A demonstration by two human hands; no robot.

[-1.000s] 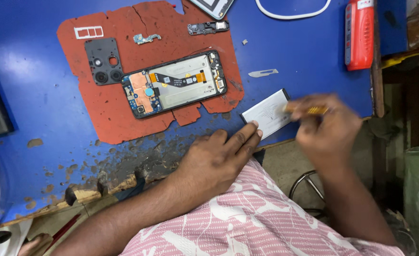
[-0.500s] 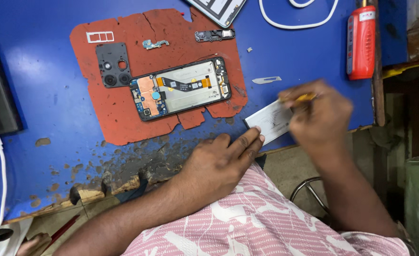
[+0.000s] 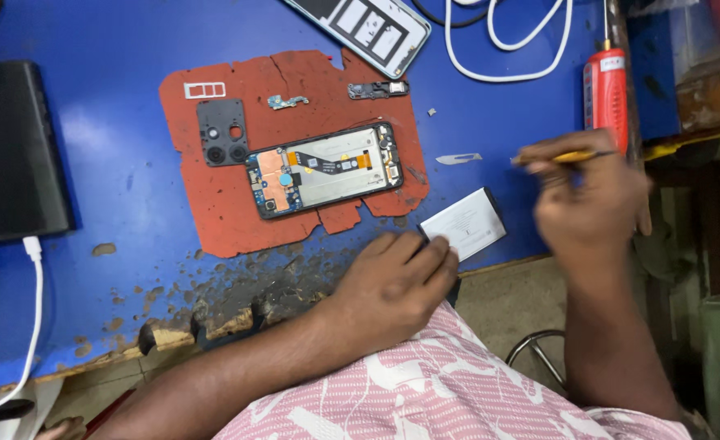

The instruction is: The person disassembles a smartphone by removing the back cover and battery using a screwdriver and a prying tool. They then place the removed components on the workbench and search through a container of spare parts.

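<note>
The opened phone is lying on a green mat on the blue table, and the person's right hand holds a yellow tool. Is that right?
Not quite. The head view shows the opened phone lying on a red mat, not a green one. The rest holds: the table is blue, and the right hand holds a yellow tool.

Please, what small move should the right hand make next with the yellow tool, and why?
Probably lower the yellow tool onto the white battery. The right hand holds it just above the battery, while the left hand steadies the battery's near edge at the table's rim.
</note>
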